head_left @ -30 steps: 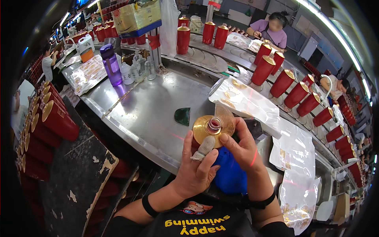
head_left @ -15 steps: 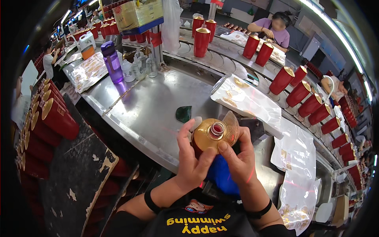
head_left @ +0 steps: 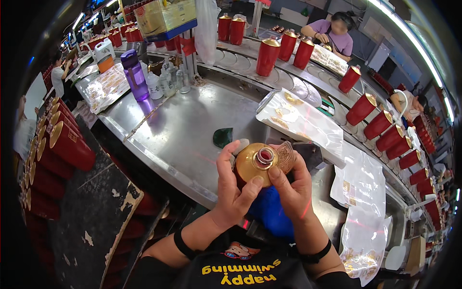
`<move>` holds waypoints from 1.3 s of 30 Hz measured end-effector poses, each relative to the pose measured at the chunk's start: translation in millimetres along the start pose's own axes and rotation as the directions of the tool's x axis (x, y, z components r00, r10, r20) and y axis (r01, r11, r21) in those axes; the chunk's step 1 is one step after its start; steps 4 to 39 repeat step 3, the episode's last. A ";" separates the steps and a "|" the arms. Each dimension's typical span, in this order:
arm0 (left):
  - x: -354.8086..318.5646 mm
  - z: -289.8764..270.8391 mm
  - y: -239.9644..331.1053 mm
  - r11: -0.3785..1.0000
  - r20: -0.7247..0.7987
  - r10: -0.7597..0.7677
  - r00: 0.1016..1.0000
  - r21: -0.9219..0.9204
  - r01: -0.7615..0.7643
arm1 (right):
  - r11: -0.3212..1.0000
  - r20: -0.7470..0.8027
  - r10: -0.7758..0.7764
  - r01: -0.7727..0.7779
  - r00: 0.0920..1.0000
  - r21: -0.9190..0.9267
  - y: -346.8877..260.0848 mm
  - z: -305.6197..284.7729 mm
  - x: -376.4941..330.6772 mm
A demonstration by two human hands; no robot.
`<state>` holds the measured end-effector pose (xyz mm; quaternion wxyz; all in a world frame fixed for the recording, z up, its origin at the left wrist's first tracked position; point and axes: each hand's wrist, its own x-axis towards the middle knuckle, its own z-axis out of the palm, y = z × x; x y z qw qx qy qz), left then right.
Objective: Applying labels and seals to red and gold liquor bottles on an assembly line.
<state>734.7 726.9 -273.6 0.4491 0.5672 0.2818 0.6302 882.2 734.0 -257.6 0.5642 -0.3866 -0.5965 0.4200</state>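
A bottle [head_left: 248,168] with a gold shoulder, an open clear neck and a red body is held upright in front of my chest. My left hand [head_left: 232,188] is closed round its left side, thumb on the shoulder, with a grey cover on one fingertip. A thin, patterned gold label [head_left: 286,157] stands out from the bottle's right side. My right hand [head_left: 294,185] pinches it, the thumb pressing by the shoulder and the fingers behind. Beneath the bottle shows something bright blue [head_left: 273,212]. A dark green flat piece [head_left: 223,137] lies on the metal table just beyond.
Sheets of gold labels [head_left: 298,118] lie beyond my right hand. Red bottles [head_left: 267,57] stand along a curved conveyor [head_left: 288,82]. At the left are a purple drink bottle [head_left: 135,77] and a dark, chipped board [head_left: 91,212] beside more red bottles. A co-worker [head_left: 337,36] sits across.
The label beside the bottle has tilted and now looks darker. Both hands keep almost the same place. Red bottles have shifted along the conveyor, those at its far middle toward the right.
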 end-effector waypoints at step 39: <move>0.8 0.7 2.3 0.999 0.012 -0.024 1.000 -0.031 0.024 | 0.998 0.001 0.047 -0.047 0.999 0.037 6.3 -3.7 -0.8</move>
